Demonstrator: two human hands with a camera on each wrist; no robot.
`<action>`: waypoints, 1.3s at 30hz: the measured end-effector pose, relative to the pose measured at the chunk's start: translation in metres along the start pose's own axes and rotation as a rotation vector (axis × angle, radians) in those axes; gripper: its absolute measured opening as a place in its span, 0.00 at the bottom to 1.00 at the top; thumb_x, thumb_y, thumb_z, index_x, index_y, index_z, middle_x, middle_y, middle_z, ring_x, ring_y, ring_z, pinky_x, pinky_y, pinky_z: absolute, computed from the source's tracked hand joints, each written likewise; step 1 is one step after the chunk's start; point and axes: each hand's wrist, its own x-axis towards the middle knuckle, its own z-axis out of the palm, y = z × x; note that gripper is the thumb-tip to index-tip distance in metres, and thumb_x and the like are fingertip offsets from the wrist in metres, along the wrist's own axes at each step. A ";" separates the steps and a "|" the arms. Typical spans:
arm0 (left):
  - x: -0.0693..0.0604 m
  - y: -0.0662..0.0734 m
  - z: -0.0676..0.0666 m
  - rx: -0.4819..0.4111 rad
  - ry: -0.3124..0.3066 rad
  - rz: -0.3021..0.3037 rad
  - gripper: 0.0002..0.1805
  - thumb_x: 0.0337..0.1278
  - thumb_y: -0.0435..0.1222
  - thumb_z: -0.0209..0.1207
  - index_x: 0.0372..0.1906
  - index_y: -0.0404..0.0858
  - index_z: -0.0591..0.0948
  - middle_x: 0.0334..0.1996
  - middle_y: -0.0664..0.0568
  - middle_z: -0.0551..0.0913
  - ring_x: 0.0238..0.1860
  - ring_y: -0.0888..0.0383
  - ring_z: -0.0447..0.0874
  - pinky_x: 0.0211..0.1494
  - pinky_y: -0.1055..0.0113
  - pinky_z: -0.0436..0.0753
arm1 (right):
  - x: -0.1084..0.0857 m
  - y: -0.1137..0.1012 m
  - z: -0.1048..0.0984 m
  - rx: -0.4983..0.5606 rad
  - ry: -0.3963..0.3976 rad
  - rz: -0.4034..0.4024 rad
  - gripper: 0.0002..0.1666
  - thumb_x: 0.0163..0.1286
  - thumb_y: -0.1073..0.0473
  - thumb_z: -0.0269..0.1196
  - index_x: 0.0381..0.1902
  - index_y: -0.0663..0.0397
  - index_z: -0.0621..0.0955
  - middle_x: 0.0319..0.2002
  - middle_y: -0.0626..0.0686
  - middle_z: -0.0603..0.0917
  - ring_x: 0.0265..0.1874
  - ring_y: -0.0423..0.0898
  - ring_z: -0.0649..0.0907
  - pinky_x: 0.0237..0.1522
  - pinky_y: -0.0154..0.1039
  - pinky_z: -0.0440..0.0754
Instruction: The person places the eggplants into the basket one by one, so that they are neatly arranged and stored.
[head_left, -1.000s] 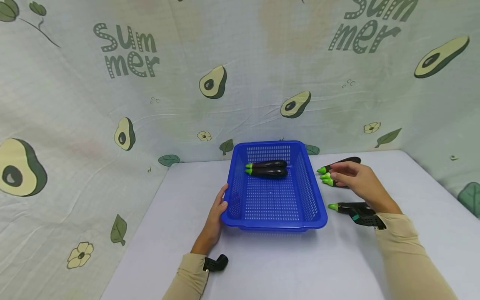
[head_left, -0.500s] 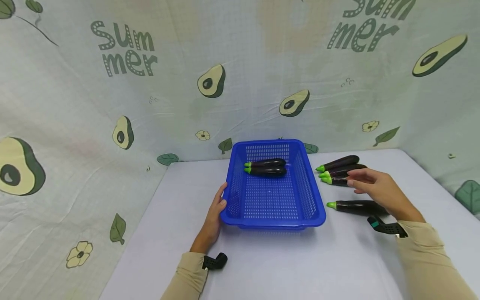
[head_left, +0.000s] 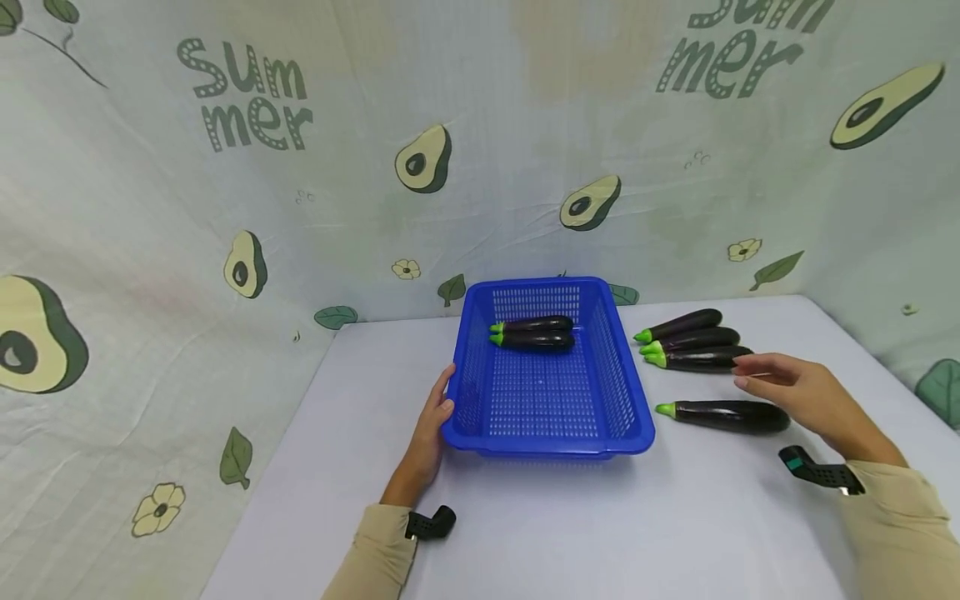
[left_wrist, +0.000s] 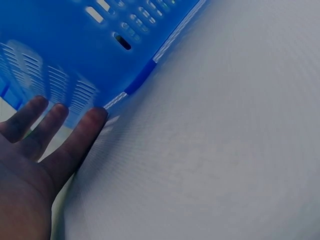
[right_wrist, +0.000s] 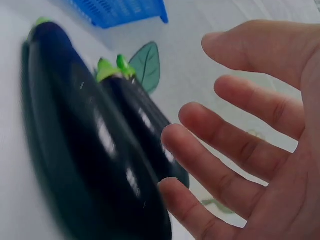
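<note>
On the tabletop point(head_left: 600, 533), the blue basket point(head_left: 542, 400), two eggplants point(head_left: 534, 341) held inside, is touched at its left by the straight-fingered left hand point(head_left: 426, 435), while the spread right hand point(head_left: 813, 400) is held near four eggplants point(head_left: 723, 416) outside.

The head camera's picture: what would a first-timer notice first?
Probably the bright blue basket in the middle of the white table, with two eggplants side by side in its far half. Then four glossy loose eggplants to its right, three grouped and one nearer the person. The left hand touches the basket's left side; the right hand is beside the loose eggplants.
</note>
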 end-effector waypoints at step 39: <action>-0.002 0.002 0.002 -0.015 0.004 -0.007 0.30 0.74 0.49 0.41 0.78 0.64 0.55 0.80 0.59 0.45 0.79 0.51 0.39 0.74 0.37 0.38 | -0.008 0.040 -0.001 -0.160 -0.194 0.066 0.48 0.69 0.37 0.63 0.71 0.69 0.67 0.68 0.79 0.63 0.64 0.78 0.63 0.52 0.72 0.68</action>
